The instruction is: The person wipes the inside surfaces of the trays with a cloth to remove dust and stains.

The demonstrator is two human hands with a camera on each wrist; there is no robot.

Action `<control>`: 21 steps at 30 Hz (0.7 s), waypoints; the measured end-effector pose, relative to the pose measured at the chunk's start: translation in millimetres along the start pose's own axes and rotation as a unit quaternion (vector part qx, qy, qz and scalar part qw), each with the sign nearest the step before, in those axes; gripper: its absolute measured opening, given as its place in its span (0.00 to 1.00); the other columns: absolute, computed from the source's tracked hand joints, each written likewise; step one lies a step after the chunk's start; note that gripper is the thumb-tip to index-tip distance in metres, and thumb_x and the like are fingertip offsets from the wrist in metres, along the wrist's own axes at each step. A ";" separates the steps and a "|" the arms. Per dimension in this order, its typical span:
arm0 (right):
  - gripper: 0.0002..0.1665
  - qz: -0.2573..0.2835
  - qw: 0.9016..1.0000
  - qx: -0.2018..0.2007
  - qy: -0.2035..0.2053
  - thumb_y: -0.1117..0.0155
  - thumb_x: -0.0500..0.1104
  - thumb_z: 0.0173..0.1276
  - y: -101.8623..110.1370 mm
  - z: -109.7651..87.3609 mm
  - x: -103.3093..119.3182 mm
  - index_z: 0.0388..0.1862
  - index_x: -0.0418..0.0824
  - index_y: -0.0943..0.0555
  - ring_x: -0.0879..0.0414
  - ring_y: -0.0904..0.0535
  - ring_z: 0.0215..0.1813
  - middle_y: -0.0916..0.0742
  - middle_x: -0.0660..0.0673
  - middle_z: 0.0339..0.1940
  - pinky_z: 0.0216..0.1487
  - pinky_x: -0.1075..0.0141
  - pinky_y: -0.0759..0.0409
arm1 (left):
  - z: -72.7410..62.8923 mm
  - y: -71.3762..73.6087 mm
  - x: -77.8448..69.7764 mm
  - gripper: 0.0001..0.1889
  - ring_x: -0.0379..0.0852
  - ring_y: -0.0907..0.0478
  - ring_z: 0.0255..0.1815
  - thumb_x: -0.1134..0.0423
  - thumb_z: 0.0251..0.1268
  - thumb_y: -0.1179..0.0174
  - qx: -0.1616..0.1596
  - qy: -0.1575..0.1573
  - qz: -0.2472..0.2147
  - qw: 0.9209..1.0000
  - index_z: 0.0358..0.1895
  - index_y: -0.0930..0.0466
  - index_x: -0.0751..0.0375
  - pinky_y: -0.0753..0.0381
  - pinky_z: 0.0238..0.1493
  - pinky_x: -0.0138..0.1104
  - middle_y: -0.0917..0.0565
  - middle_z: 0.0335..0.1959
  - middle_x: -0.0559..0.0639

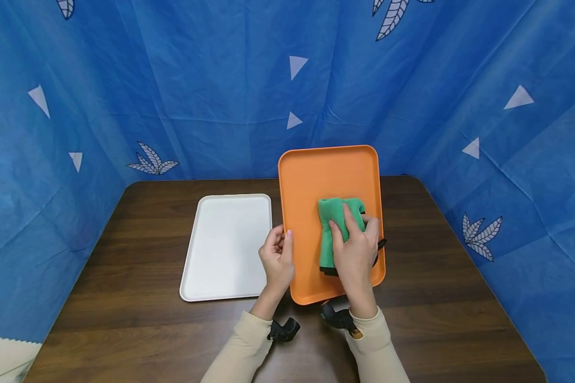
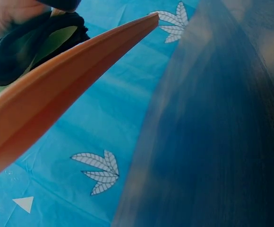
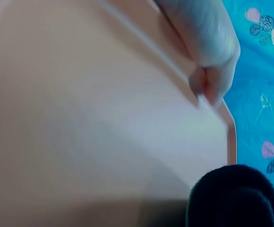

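An orange tray (image 1: 326, 170) is held up at a tilt above the table, its inner face toward me. My left hand (image 1: 277, 263) grips its left rim, thumb on the front and fingers behind. On the tray's face lies a folded green cloth (image 1: 327, 234) with black edging, which my right hand (image 1: 356, 255) holds and presses down, fingers spread over it and partly curled at its right side. From the left wrist, the tray (image 2: 71, 90) appears edge-on, with the cloth's dark folds (image 2: 14, 52) above it. In the right wrist view the left hand (image 3: 208, 47) pinches the rim.
A white tray (image 1: 227, 247) lies flat on the brown wooden table (image 1: 139, 266), left of the orange one. Blue curtains (image 1: 196, 80) with leaf and triangle prints hang behind and at both sides. Black wrist cameras (image 1: 284, 331) are strapped under both wrists.
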State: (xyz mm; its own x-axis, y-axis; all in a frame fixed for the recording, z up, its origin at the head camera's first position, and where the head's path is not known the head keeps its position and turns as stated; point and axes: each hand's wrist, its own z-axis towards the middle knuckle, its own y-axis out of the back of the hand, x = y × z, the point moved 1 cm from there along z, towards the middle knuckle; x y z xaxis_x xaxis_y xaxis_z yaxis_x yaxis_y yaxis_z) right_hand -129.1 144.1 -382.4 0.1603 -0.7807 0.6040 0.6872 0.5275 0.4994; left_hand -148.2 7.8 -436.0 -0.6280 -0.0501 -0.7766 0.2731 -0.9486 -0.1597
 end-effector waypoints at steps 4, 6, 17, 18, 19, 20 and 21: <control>0.27 -0.003 1.000 0.004 0.022 0.27 0.43 0.61 -2.6 -3.1 6.9 0.60 0.41 0.19 0.38 0.28 0.49 0.25 0.29 0.48 0.43 0.46 0.26 | -0.1 0.6 -0.4 0.05 0.32 0.34 0.20 0.80 0.64 0.46 0.003 -0.002 -0.003 1.000 0.39 0.21 0.77 0.36 0.17 0.24 0.23 0.17 0.62; 0.27 -0.006 0.999 0.007 0.035 0.27 0.43 0.61 -3.5 -4.4 10.6 0.60 0.40 0.19 0.39 0.28 0.48 0.24 0.29 0.47 0.42 0.47 0.26 | -0.4 0.7 0.2 0.05 0.33 0.34 0.19 0.79 0.65 0.46 0.005 -0.004 -0.007 1.000 0.39 0.21 0.77 0.35 0.16 0.25 0.23 0.17 0.62; 0.27 -0.023 0.994 0.007 0.111 0.26 0.42 0.59 -9.5 -14.6 27.2 0.58 0.40 0.18 0.38 0.26 0.46 0.23 0.28 0.45 0.38 0.47 0.23 | -2.0 0.2 2.3 0.05 0.34 0.36 0.17 0.79 0.66 0.46 0.016 -0.006 -0.008 1.000 0.39 0.21 0.76 0.38 0.15 0.25 0.25 0.16 0.59; 0.27 -0.026 0.993 0.007 0.118 0.26 0.42 0.59 -10.0 -15.6 28.8 0.58 0.40 0.18 0.38 0.26 0.46 0.22 0.28 0.44 0.38 0.47 0.23 | -2.0 0.2 2.5 0.05 0.34 0.36 0.17 0.79 0.66 0.46 0.018 -0.006 -0.009 1.000 0.39 0.21 0.76 0.38 0.15 0.25 0.25 0.16 0.59; 0.26 -0.027 0.992 0.008 0.125 0.25 0.42 0.59 -10.5 -16.6 30.5 0.58 0.41 0.17 0.39 0.25 0.46 0.22 0.29 0.44 0.37 0.47 0.23 | -2.0 0.3 2.6 0.05 0.34 0.35 0.17 0.79 0.66 0.46 0.020 -0.006 -0.011 1.000 0.39 0.21 0.76 0.38 0.14 0.24 0.24 0.16 0.60; 0.26 -0.028 0.991 0.008 0.131 0.25 0.42 0.58 -11.0 -17.6 32.0 0.57 0.41 0.17 0.39 0.25 0.46 0.22 0.29 0.44 0.37 0.47 0.23 | -2.0 0.3 2.6 0.05 0.34 0.34 0.17 0.79 0.66 0.47 0.021 -0.007 -0.014 1.000 0.40 0.21 0.76 0.37 0.14 0.24 0.23 0.17 0.60; 0.26 -0.030 0.990 0.008 0.137 0.25 0.42 0.58 -11.5 -18.7 33.5 0.57 0.41 0.17 0.39 0.25 0.46 0.22 0.29 0.44 0.37 0.47 0.22 | -1.8 0.2 2.5 0.06 0.34 0.32 0.17 0.79 0.66 0.47 0.024 -0.006 -0.015 1.000 0.40 0.21 0.75 0.35 0.14 0.24 0.21 0.18 0.61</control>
State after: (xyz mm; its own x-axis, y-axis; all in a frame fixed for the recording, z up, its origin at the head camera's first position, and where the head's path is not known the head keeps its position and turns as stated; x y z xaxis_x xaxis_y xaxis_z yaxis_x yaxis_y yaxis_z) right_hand -118.4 105.7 -379.6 0.3068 -0.8710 0.3836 0.6903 0.4811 0.5404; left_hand -148.4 8.0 -439.0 -0.6443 -0.0243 -0.7644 0.2192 -0.9634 -0.1541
